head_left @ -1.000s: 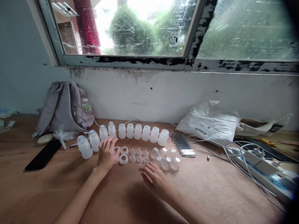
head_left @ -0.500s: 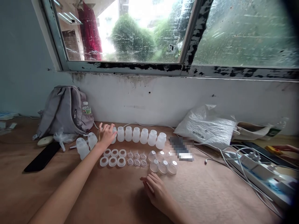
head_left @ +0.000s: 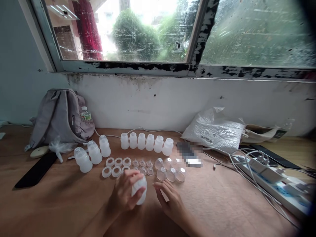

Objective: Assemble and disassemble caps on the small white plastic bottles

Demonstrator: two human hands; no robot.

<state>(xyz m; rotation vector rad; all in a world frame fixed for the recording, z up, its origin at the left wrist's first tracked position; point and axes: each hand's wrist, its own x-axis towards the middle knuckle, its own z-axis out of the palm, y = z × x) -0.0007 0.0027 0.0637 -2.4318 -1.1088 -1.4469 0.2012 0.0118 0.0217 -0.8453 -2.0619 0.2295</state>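
Note:
My left hand [head_left: 123,192] is wrapped around a frosted baby bottle body [head_left: 141,192] at the near middle of the table. Just right of it, my right hand [head_left: 171,200] rests with fingers loosely bent, the thumb apart and nothing in it. Beyond the hands lie white screw rings [head_left: 103,172], small clear teat-like pieces [head_left: 150,171] and clear domed caps [head_left: 171,174], each group in two rows. Several open bottle bodies [head_left: 149,142] stand in a line farther back. To the left are three bottles with tops fitted [head_left: 94,152].
A grey backpack [head_left: 58,115] leans at the back left, with a black phone-like slab [head_left: 37,169] before it. At the right are a silvery plastic package [head_left: 214,131], a power strip [head_left: 278,189] and loose white cables. A blurred-out dark item [head_left: 189,151] lies beside the bottle row.
My left hand has taken the leftmost bottle body from the back row and brought it toward me, beside my right hand. My right hand stays nearly in place. The view has shifted slightly.

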